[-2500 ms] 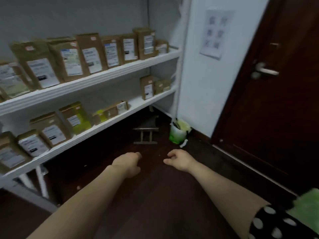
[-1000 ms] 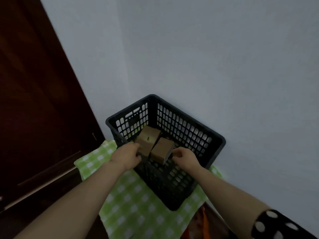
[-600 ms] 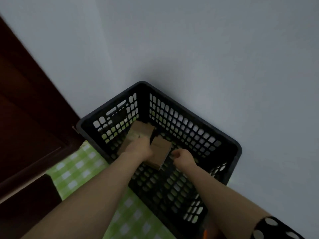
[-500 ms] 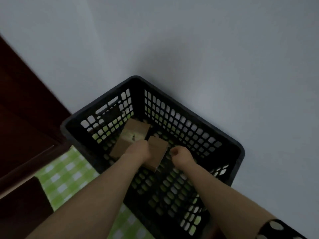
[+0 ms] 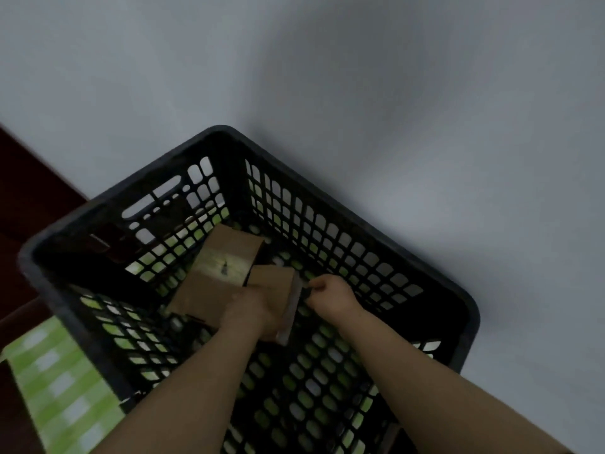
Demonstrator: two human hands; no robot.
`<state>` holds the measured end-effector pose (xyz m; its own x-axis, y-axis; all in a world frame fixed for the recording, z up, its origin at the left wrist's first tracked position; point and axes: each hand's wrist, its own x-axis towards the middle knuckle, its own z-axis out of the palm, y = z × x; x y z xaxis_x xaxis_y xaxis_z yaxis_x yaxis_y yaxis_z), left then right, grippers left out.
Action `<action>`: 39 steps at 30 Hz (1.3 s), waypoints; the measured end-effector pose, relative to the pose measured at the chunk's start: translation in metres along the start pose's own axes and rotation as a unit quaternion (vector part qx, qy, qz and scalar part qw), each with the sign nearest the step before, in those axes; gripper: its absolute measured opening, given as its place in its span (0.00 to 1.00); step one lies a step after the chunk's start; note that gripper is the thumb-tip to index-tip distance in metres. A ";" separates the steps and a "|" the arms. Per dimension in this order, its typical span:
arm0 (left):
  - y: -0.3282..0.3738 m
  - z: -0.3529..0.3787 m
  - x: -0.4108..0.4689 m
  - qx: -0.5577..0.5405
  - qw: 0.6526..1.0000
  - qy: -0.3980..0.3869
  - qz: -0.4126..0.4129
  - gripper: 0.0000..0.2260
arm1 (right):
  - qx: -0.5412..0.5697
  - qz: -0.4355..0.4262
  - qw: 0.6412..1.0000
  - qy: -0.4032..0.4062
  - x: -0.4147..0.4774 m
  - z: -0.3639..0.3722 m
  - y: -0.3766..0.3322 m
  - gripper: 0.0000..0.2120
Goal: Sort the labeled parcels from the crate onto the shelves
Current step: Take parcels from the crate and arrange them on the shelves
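A black slotted plastic crate (image 5: 330, 204) stands against a pale wall, and both my arms reach down into it. Two brown cardboard parcels lie on its floor. The larger parcel (image 5: 216, 270) lies to the left, with a strip of tape across its top. The smaller parcel (image 5: 275, 286) is tipped up on edge beside it. My left hand (image 5: 248, 309) grips the smaller parcel from its near left side. My right hand (image 5: 330, 294) pinches the parcel's right edge with curled fingers. No label shows on either parcel.
The crate rests on a green and white checked cloth (image 5: 62, 388) at the lower left. A dark brown door (image 5: 23, 178) runs along the left edge. The pale wall (image 5: 393, 93) closes off the far side and the right.
I turned from the shelves to the crate and leaned in over it. Both hands went down inside, and the smaller parcel has been tipped up on its edge between them.
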<state>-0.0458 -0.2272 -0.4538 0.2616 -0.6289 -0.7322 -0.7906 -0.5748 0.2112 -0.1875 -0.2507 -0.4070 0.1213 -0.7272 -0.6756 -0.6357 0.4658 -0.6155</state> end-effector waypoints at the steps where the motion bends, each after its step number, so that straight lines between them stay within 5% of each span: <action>1: 0.000 -0.009 -0.006 -0.073 0.997 -0.001 0.008 0.37 | 0.021 -0.001 1.000 0.004 -0.005 -0.002 -0.003 0.17; 6: -0.009 -0.082 -0.076 -0.345 0.931 -0.081 0.083 0.15 | 0.214 -0.002 0.976 0.035 -0.043 -0.010 -0.024 0.28; 11: -0.061 -0.123 -0.161 -0.438 0.878 -0.099 0.165 0.33 | 0.360 -0.073 0.924 -0.102 -0.112 0.001 -0.057 0.24; 17: -0.149 -0.136 -0.265 -0.550 0.806 -0.074 0.208 0.24 | 0.346 -0.180 0.892 -0.227 -0.209 0.064 -0.091 0.29; 22: -0.233 -0.133 -0.339 -0.521 0.831 -0.026 0.195 0.28 | 0.326 -0.194 0.896 -0.231 -0.285 0.139 -0.112 0.22; 27: -0.310 -0.144 -0.403 -0.506 0.845 0.050 0.164 0.23 | 0.234 -0.218 0.913 -0.253 -0.335 0.181 -0.134 0.26; 32: -0.361 -0.159 -0.471 -0.376 0.909 0.124 0.130 0.46 | 0.049 -0.325 0.912 -0.245 -0.372 0.196 -0.171 0.54; 37: -0.369 -0.165 -0.521 -0.336 0.917 0.176 0.126 0.45 | -0.115 -0.333 0.866 -0.355 -0.423 0.216 -0.193 0.44; 39: -0.371 -0.167 -0.530 -0.387 0.881 0.229 0.143 0.45 | -0.097 -0.334 0.857 -0.381 -0.429 0.221 -0.193 0.34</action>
<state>0.2018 0.2320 -0.0360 0.4489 -0.8499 -0.2760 -0.2917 -0.4313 0.8537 0.0513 0.0834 -0.0880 0.9231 -0.2238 -0.3128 -0.3357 -0.0718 -0.9392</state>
